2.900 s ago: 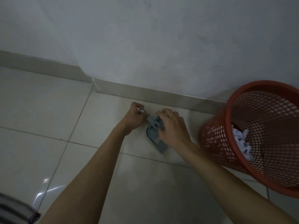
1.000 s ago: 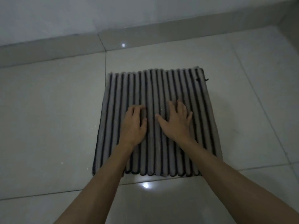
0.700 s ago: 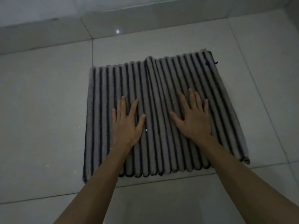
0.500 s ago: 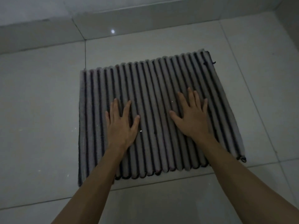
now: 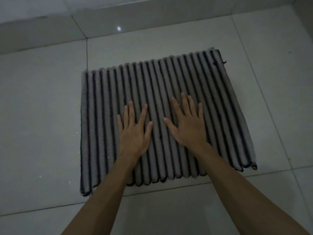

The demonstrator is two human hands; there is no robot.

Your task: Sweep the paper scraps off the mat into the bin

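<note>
Nearest the camera, two bare forearms reach forward from the bottom edge, over the pale floor tiles (image 5: 42, 116). They end in hands laid palm-down on the striped mat (image 5: 220, 99). The left hand (image 5: 134, 133) rests flat on the mat's near-middle, fingers straight and slightly spread, holding nothing. The right hand (image 5: 188, 126) lies just beside it, apart by a narrow strip of mat, likewise flat with straight, fanned fingers and nothing in its grasp.

The mat is grey with dark ribs running away from the person, and it lies flat on the floor, turned a little so its far right corner sits farther off than its far left. Its near edge is scalloped, with a small dark loop of thread (image 5: 254, 167) at the near right corner.

On the tiles just left of the mat lie a few tiny white specks (image 5: 74, 134), possibly paper scraps, though the light is too dim to be sure.

Beyond the mat, the floor meets a low skirting (image 5: 42, 31) along the wall, and a small bright reflection (image 5: 119, 28) shows on the tile before it.
</note>
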